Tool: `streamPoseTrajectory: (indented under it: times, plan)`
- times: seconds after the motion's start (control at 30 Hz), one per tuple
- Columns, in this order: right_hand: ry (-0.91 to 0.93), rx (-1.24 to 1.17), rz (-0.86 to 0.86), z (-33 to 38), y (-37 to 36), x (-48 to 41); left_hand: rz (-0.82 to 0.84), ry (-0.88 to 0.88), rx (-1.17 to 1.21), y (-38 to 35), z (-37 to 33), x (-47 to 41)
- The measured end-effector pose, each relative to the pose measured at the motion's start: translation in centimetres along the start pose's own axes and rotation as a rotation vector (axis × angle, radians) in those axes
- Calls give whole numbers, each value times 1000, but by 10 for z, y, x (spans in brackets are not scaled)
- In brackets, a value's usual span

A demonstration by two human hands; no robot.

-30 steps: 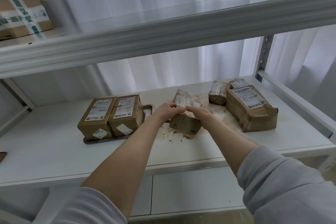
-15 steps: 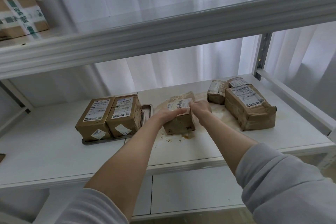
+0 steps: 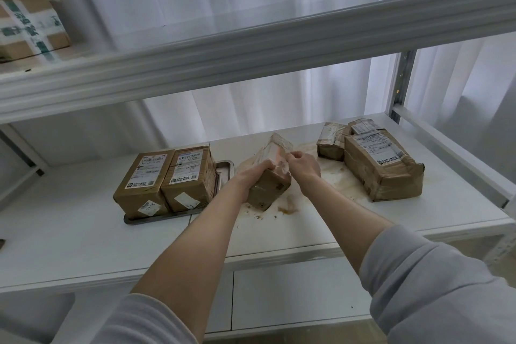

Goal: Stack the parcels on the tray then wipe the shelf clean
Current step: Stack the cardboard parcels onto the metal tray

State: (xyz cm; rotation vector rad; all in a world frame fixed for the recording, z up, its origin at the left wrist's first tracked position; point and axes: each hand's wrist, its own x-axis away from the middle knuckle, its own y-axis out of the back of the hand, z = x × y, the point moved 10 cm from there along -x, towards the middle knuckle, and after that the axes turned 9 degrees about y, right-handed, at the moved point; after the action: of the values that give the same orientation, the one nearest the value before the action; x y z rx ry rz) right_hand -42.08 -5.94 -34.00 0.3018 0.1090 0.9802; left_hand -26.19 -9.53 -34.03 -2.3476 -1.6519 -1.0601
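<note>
The held parcel (image 3: 272, 184) now tips steeply, its far end raised, where 0.5 s ago it sat flatter. The left hand (image 3: 255, 174) grips its left side with curled fingers; the right hand (image 3: 304, 167) pinches its upper right edge. It is over the brown stain (image 3: 339, 184) on the shelf (image 3: 69, 232), just right of the tray (image 3: 224, 166); whether its low corner touches the shelf I cannot tell. 2 labelled parcels (image 3: 167, 179) lie side by side on the tray. 3 more parcels (image 3: 382, 167) sit grouped at the right.
</note>
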Motion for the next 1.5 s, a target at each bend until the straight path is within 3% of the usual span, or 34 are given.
streamPoseTrajectory:
  times: [0.2,0.5,0.63,0.9,1.13,1.5]
  plan:
    - [-166,-112,-8,-20,3,3,17,60,186,12,3,0]
    - [-353,-234,371,-27,-31,26,118,123,420,11,4,0]
    - [-389,-326,453,-25,-40,30,122,120,441,16,7,-4]
    - [-368,-369,284,-23,-24,22,-38,55,351,34,0,-4]
    - [-354,-252,203,-18,-13,20,-41,40,137,30,0,-6]
    - [-306,-279,200,-12,-6,18,-72,13,141,33,0,-8]
